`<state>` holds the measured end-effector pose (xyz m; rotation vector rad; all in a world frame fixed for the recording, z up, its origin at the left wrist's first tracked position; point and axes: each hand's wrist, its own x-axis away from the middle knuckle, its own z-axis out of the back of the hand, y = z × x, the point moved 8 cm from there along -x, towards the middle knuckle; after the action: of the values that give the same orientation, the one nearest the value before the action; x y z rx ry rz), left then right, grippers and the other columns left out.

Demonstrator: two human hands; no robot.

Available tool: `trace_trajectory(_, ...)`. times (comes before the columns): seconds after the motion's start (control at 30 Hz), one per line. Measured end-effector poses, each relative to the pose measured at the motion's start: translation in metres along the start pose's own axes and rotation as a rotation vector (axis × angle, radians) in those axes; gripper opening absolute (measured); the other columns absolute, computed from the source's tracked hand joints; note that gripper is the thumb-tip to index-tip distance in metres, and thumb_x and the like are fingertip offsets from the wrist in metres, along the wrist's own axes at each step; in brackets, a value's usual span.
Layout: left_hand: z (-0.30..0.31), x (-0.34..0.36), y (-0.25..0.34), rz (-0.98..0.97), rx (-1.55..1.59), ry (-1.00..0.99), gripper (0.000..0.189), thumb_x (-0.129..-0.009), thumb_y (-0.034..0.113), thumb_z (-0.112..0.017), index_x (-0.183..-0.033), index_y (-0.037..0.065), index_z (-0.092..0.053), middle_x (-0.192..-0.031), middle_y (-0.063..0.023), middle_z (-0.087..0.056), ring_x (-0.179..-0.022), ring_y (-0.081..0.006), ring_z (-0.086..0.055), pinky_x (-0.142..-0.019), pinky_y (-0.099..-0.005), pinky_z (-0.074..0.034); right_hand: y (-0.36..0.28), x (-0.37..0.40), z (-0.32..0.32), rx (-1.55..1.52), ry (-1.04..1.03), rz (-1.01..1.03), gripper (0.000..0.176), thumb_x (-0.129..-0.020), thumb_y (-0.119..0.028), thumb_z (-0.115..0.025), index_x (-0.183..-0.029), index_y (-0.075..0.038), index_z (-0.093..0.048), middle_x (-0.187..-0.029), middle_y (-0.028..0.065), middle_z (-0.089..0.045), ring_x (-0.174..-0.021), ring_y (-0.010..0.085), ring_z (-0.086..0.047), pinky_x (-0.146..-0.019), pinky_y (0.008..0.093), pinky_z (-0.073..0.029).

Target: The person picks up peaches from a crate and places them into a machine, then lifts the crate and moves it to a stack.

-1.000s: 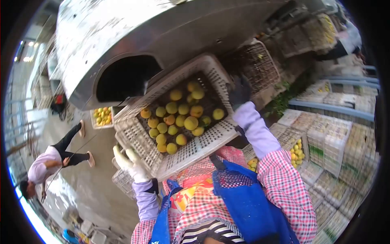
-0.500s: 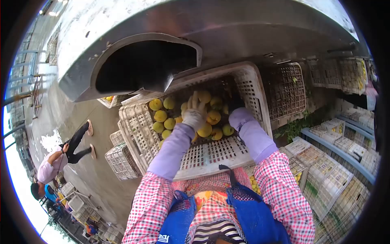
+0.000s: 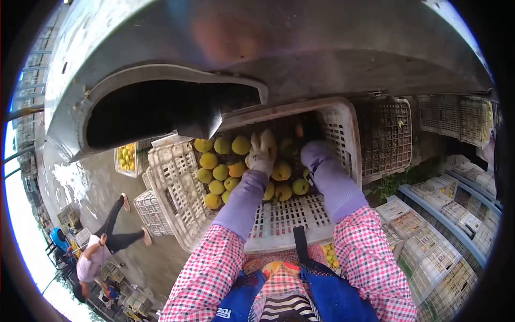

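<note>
My left hand (image 3: 261, 154), in a pale glove, reaches into a white plastic crate (image 3: 292, 214) and rests among round yellow-green fruit (image 3: 220, 172) that look like peaches. Its fingers are stretched out and touch the fruit in the middle; no firm grip shows. My right hand (image 3: 313, 130) is at the crate's right side, dark against deep shadow, so its fingers and anything in them are hidden. Several fruits lie in a layer on the left and near side of the crate, some with an orange blush.
A large metal machine body (image 3: 322, 64) with a dark opening (image 3: 171, 110) overhangs the far side. A brown crate (image 3: 383, 140) stands to the right, and stacked crates (image 3: 429, 236) beyond it. At left are a crate of yellow fruit (image 3: 127, 156) and a walking person (image 3: 96, 255).
My left hand has shifted slightly right over the fruit, and its fingers are closer together. The view has moved nearer the metal body. The person at left has walked on, toward the bottom of the view.
</note>
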<state>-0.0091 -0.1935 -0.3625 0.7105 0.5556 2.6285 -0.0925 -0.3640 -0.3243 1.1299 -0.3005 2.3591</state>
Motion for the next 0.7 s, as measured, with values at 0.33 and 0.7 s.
trace_trajectory(0.33, 0.167, 0.104, 0.016, 0.1, 1.494, -0.21, 0.073, -0.097, 0.021, -0.069, -0.157, 0.009, -0.029, -0.136, -0.013, -0.054, -0.119, -0.018, -0.057, -0.105, -0.031, -0.047, -0.072, 0.156, 0.071, -1.387, 0.465, 0.796, 0.078, -0.075, -0.02, -0.085, -0.144, -0.006, -0.049, -0.15, 0.0186, -0.048, -0.14, 0.0307, -0.047, -0.115, 0.0437, -0.041)
trace_trajectory(0.7, 0.333, 0.165, 0.012, -0.077, 1.479, 0.035, 0.076, -0.093, 0.006, -0.061, -0.158, 0.003, -0.021, -0.139, -0.0182, -0.05, -0.124, -0.0251, -0.057, -0.107, -0.0388, -0.05, -0.163, 0.259, 0.127, -1.423, 0.471, 0.825, 0.1, -0.07, -0.022, -0.093, -0.153, -0.004, -0.039, -0.151, 0.0184, -0.047, -0.141, 0.03, -0.044, -0.116, 0.0439, -0.04)
